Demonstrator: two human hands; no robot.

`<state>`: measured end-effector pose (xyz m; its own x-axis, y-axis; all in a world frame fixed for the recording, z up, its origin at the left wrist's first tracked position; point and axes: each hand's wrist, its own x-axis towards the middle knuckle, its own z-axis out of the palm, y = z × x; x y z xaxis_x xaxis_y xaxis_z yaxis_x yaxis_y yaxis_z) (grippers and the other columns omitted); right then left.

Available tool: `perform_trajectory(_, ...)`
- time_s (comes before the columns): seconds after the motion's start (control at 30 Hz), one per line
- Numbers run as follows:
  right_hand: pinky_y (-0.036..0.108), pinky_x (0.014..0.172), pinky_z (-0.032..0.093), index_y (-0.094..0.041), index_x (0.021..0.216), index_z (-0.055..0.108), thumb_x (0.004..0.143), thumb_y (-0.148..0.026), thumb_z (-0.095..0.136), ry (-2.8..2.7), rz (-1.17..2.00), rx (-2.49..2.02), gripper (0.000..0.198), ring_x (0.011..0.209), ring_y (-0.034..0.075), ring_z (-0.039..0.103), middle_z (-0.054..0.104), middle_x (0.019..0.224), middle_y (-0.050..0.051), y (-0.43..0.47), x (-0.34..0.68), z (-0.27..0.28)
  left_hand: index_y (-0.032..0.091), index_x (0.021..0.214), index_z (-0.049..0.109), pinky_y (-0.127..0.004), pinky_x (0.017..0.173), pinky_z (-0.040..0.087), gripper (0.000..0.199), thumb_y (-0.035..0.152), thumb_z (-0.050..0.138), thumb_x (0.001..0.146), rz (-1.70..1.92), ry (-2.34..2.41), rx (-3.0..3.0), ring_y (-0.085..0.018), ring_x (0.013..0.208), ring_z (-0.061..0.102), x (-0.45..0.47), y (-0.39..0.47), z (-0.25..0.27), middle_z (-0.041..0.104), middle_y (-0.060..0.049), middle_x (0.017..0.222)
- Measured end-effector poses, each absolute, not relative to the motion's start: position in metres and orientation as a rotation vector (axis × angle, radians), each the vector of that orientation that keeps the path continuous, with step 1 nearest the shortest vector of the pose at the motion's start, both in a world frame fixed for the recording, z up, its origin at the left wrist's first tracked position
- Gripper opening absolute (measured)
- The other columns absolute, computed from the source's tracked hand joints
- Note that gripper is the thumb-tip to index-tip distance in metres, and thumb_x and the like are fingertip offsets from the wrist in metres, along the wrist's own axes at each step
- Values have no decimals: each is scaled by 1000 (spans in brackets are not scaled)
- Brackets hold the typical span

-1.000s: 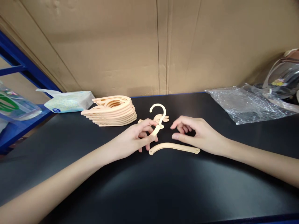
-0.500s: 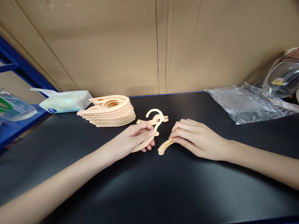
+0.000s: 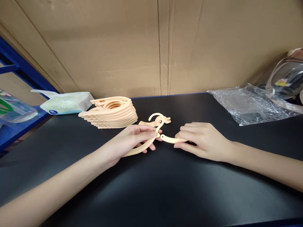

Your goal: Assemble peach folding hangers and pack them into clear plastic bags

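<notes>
My left hand (image 3: 132, 138) is closed on a cream plastic hanger piece (image 3: 143, 147), a curved arm with a hook rising from its end. In my right hand (image 3: 201, 140) is a separate curved hanger arm (image 3: 169, 139), gripped between thumb and fingers. The arm's holed end points left, close beside the base of the hook; whether the two touch I cannot tell. Behind my left hand lies a small group of loose hanger parts (image 3: 167, 120), partly hidden by the hook. A neat stack of peach folded hangers (image 3: 113, 118) sits farther back to the left.
A tissue pack (image 3: 68, 102) lies at the back left, near a blue metal frame (image 3: 30, 75) and a clear container (image 3: 15, 108). Crumpled clear plastic (image 3: 246, 104) and a transparent bag (image 3: 288, 75) are at the right. Cardboard (image 3: 106, 47) stands behind the black table (image 3: 156, 195).
The arm in my right hand has turned, its free end swinging up to the hook's base. In my left hand the hooked piece has shifted slightly down and left.
</notes>
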<state>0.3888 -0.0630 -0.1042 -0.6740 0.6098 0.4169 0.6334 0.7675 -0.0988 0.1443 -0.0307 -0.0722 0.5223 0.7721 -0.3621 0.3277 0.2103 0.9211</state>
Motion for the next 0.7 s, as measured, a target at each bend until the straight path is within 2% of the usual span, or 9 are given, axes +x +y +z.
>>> perform_trajectory(0.1, 26, 61, 35, -18, 88, 67, 98, -36, 45, -2525, -245, -909, 31, 61, 12, 47, 56, 68, -1, -63, 388, -106, 20, 97, 73, -12, 53, 44, 25, 41, 66, 86, 406, 1045, 1397, -7, 64, 61, 146, -32, -71, 66, 2, 65)
perform_trajectory(0.27, 27, 58, 34, -18, 91, 70, 97, -35, 47, -2497, -438, -889, 30, 60, 13, 47, 57, 66, -1, -66, 386, -106, 20, 95, 74, -13, 51, 45, 26, 42, 66, 85, 387, 1008, 1454, -8, 64, 60, 144, -32, -71, 69, 0, 77)
perform_trajectory(0.37, 28, 59, 34, -18, 92, 71, 97, -34, 47, -2499, -484, -886, 29, 61, 14, 47, 58, 68, 0, -66, 385, -105, 21, 96, 74, -14, 52, 46, 25, 42, 66, 85, 376, 995, 1459, -8, 66, 61, 144, -30, -73, 70, 0, 81)
perform_trajectory(0.47, 28, 61, 34, -17, 90, 71, 96, -33, 48, -2499, -501, -884, 28, 62, 14, 47, 59, 68, 0, -65, 385, -105, 21, 97, 74, -14, 51, 45, 24, 40, 66, 85, 369, 999, 1451, -9, 65, 62, 145, -29, -74, 70, 0, 74)
perform_trajectory(0.6, 29, 65, 35, -17, 90, 71, 96, -31, 50, -2492, -505, -869, 26, 65, 15, 48, 59, 68, 1, -66, 384, -104, 22, 97, 74, -13, 52, 44, 22, 39, 68, 84, 379, 995, 1439, -8, 64, 62, 145, -29, -74, 71, 1, 77)
perform_trajectory(0.7, 29, 65, 34, -16, 89, 70, 96, -30, 50, -2486, -532, -850, 25, 65, 15, 48, 58, 68, 1, -67, 383, -104, 22, 98, 75, -12, 56, 44, 24, 40, 69, 83, 356, 995, 1440, -6, 64, 61, 144, -29, -75, 70, 1, 71)
